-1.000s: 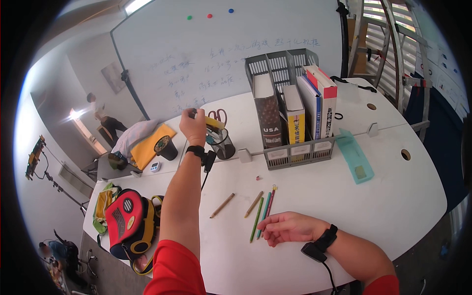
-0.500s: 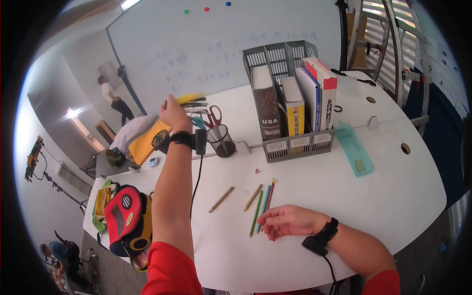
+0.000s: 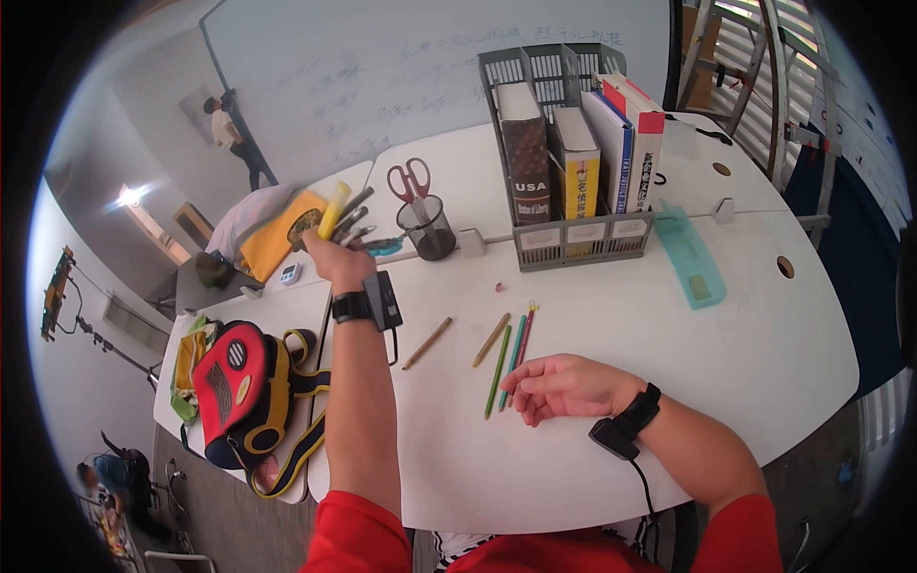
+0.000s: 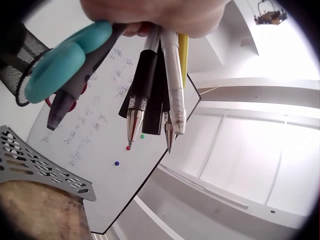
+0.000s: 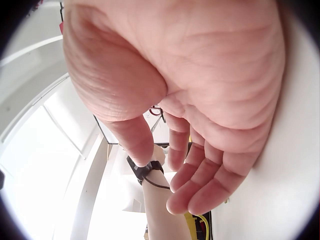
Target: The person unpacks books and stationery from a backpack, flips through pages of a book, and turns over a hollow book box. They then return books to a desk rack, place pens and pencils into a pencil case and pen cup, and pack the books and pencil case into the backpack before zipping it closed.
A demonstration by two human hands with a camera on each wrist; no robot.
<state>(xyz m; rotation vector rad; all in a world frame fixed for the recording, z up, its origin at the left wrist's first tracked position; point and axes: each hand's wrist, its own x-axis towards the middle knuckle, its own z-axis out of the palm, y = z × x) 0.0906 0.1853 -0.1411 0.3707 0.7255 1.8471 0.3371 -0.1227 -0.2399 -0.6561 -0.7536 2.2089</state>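
Note:
My left hand (image 3: 339, 264) grips a bundle of pens (image 4: 142, 85), held up left of the black mesh pen cup (image 3: 432, 241). In the left wrist view the bundle has black and white pens with metal tips, a yellow barrel (image 4: 184, 55) and a piece with a teal rounded end (image 4: 57, 70). Scissors (image 3: 409, 181) with dark red handles stand in the cup. My right hand (image 3: 573, 390) rests on the table, fingers loosely curled and holding nothing. Beside its fingertips lie a green pencil (image 3: 497, 374), a teal pencil (image 3: 514, 358) and a dark red pencil (image 3: 526, 332).
Two brown pencils lie further left, one (image 3: 428, 344) apart from the other (image 3: 492, 340). Behind stands a grey file rack (image 3: 583, 239) with books. A teal case (image 3: 690, 263) lies to its right. A red bag (image 3: 234, 382) sits at the left edge, its strap near my left arm.
My left hand has moved from over the cup to the left and lower, carrying the bundle away. The scissors now stand alone in the cup. The right hand stays by the pencils; the head view has shifted.

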